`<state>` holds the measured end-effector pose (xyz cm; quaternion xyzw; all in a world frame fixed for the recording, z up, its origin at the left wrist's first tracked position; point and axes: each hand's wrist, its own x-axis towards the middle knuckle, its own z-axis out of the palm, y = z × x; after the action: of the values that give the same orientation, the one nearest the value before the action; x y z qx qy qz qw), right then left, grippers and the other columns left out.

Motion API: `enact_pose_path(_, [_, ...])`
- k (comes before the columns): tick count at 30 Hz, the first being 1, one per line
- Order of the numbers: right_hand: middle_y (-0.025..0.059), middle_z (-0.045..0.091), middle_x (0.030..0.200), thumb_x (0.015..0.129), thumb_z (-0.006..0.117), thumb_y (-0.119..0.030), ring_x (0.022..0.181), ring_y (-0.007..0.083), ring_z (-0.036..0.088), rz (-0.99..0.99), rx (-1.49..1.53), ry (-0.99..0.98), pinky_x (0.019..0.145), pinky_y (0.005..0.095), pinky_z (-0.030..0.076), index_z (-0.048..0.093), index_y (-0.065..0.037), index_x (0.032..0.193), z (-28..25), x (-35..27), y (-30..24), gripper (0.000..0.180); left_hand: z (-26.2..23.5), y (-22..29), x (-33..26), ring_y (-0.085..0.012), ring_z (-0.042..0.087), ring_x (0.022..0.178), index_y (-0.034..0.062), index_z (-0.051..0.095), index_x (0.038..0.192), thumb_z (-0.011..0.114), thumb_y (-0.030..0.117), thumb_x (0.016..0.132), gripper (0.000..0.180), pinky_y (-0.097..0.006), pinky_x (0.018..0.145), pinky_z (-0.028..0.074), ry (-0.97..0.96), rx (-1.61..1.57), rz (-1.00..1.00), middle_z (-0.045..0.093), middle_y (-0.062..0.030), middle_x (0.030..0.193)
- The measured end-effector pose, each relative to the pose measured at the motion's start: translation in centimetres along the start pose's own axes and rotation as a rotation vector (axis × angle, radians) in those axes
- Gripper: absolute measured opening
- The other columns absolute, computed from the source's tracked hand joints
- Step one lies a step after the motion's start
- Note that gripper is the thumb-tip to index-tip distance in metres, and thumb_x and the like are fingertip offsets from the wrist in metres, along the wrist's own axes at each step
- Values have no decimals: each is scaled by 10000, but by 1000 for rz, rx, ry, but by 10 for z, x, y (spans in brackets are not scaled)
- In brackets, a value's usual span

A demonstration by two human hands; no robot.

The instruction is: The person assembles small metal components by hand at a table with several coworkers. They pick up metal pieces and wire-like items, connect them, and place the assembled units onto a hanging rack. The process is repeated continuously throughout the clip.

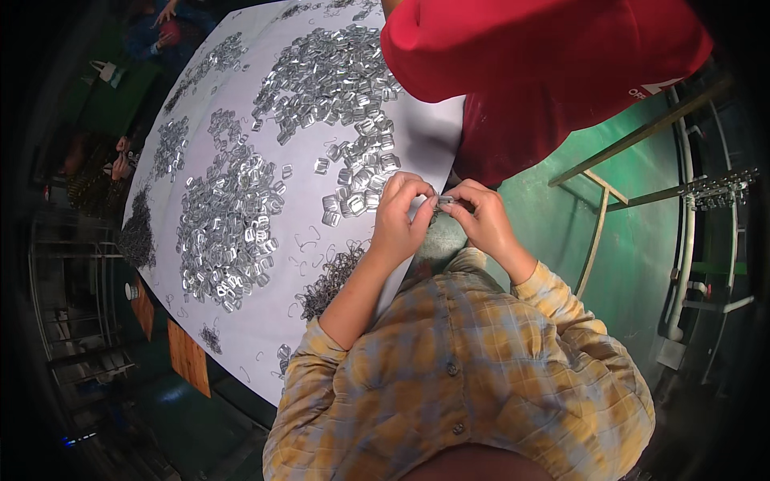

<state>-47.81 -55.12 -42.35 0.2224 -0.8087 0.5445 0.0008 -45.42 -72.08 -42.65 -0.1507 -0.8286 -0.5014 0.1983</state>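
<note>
My left hand (399, 220) and my right hand (486, 223) meet just off the table's edge, in front of my body. Between the fingertips is a small silvery metal piece (446, 200), like the flat slotted pieces on the table. My right thumb and fingers pinch it. The left thumb and fingers are closed at its other end; a thin dark bit shows there, too small to make out. Close to my left hand lies a loose group of slotted metal pieces (363, 172). Beside my left forearm is a heap of thin dark wire hooks (330, 282).
The white table (309, 204) carries more heaps of metal pieces (228, 228) and a dark pile (138, 231). A person in a red shirt (513, 64) stands close at the far right. Other people's hands (120, 160) show at far left. A metal frame (597, 232) stands at right.
</note>
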Motion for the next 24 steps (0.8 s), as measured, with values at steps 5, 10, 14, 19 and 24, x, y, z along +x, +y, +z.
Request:
enact_pose_path(5, [72, 570, 732, 779, 682, -60, 624, 159, 547, 7, 97, -66, 587, 282, 435, 649, 24, 853, -7, 4, 0, 116, 12, 7, -8, -239, 598, 772, -1, 537, 880, 586, -15, 810, 86, -309, 695, 475, 88, -210, -97, 608, -129, 866])
enact_pose_path(10, [48, 592, 742, 820, 683, -171, 670, 112, 554, 107, 448, -143, 624, 267, 453, 659, 13, 855, -8, 19, 39, 188, 10, 15, -24, -240, 615, 761, -12, 534, 877, 587, -53, 797, 105, -304, 698, 486, 207, -170, -47, 621, -141, 881])
enact_pose_path(14, [112, 598, 752, 791, 699, -242, 670, 200, 586, 30, 24, -130, 644, 308, 469, 661, 23, 925, 29, 53, 70, 299, 4, 25, -39, -253, 616, 777, -4, 540, 877, 587, -65, 767, 134, -312, 705, 486, 164, -142, -63, 615, -141, 870])
enact_pose_path(19, [178, 597, 936, 742, 730, -239, 901, 347, 569, -41, -307, -119, 796, 409, 445, 639, -11, 1031, 87, 89, 82, 380, 3, 28, -56, -174, 610, 778, 3, 543, 886, 591, -54, 790, 121, -266, 719, 476, 161, -142, -78, 623, -119, 882])
enact_pose_path(24, [152, 607, 927, 694, 760, -139, 861, 329, 582, 5, -294, -53, 772, 379, 462, 636, -18, 956, 104, 99, 81, 314, 0, 30, -61, -180, 603, 758, 5, 547, 869, 585, -44, 800, 92, -273, 710, 470, 157, -130, -134, 614, -106, 851])
